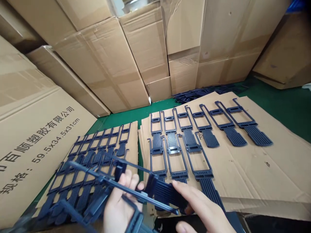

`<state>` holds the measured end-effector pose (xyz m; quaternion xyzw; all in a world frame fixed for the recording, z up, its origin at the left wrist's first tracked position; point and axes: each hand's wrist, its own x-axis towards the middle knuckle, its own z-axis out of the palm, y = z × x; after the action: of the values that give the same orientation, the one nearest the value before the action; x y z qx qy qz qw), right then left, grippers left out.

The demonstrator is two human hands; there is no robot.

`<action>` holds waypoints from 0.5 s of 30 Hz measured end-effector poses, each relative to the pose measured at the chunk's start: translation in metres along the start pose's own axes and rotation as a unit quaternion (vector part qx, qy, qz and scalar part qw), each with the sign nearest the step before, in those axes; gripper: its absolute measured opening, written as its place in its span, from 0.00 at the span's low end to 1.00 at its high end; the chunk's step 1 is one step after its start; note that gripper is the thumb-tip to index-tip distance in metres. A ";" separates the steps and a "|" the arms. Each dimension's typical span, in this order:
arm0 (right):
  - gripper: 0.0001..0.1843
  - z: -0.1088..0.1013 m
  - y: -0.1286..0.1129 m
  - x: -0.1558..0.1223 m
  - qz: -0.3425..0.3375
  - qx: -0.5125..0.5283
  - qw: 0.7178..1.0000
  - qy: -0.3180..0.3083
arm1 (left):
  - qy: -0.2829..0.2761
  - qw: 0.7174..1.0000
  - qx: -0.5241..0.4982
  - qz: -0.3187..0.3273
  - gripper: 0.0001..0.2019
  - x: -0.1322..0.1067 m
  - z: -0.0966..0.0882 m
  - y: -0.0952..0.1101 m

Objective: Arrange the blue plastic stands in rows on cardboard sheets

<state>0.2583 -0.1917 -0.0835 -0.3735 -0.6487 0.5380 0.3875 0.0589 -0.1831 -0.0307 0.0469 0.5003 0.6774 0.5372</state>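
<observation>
My left hand (121, 200) is closed around several dark blue plastic frames (136, 191), which stick out at differing angles above the near edge of the cardboard. Some are blurred close to the camera. At the ribbed end (167, 193) of one of these pieces is my right hand (204, 207). Its index finger stretches along that end, apparently touching it, while the thumb stands apart below. Beyond the right hand, similar frames with ribbed paddle ends (203, 160) lie in two rows on cardboard sheets (252, 171).
To the left, more frames (125, 131) lie in overlapping rows on another cardboard sheet (133, 136). A dark heap of plastic pieces (199, 94) sits at the back on the green surface (274, 97). Large cartons (102, 64) wall off the rear, and a printed carton (48, 136) stands at left.
</observation>
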 end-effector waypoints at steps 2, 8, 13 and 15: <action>0.35 0.000 0.007 0.003 0.065 0.052 0.996 -0.031 | 0.029 0.999 -0.044 0.001 0.07 -0.001 0.012 -0.014; 0.34 -0.020 0.000 0.007 0.178 0.272 0.945 -0.042 | -0.096 0.990 -0.079 -0.066 0.14 0.000 0.046 -0.032; 0.20 -0.023 -0.001 0.006 0.145 0.372 0.915 -0.064 | -0.046 0.984 -0.062 -0.159 0.05 0.002 0.050 -0.031; 0.19 -0.022 0.002 0.006 0.133 0.395 0.908 -0.038 | -0.004 0.984 -0.053 -0.170 0.13 0.003 0.047 -0.028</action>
<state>0.2756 -0.1768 -0.0820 -0.2521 -0.3415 0.8108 0.4031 0.1056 -0.1536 -0.0290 -0.0649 0.4624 0.6015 0.6482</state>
